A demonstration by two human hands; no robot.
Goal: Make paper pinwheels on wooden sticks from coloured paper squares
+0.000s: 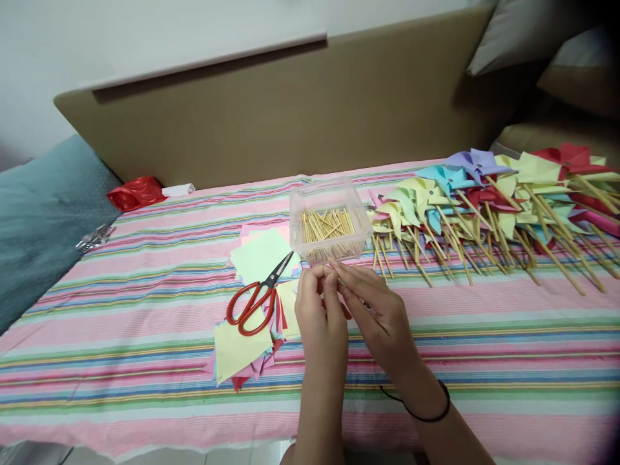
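Observation:
My left hand (320, 303) and my right hand (375, 307) meet fingertip to fingertip in front of the clear plastic box (358, 236). Both are closed in a pinch, and what they hold is mostly hidden by the fingers. A bit of red (345, 310) shows between the hands; whether they grip it I cannot tell. Thin wooden sticks (329, 226) fill the bottom of the box. Left of my hands, red-handled scissors (261, 294) lie across stacks of coloured paper: pale green sheets (259, 253) behind and yellow pieces (241, 349) in front.
Many-coloured paper pinwheels (448, 181) on sticks are heaped to the right. A red plastic bag (135, 194), a small white object (178, 190) and a clear packet (95, 238) lie far left. A striped cloth (145, 361) covers the surface, with a brown backrest (290, 116) behind.

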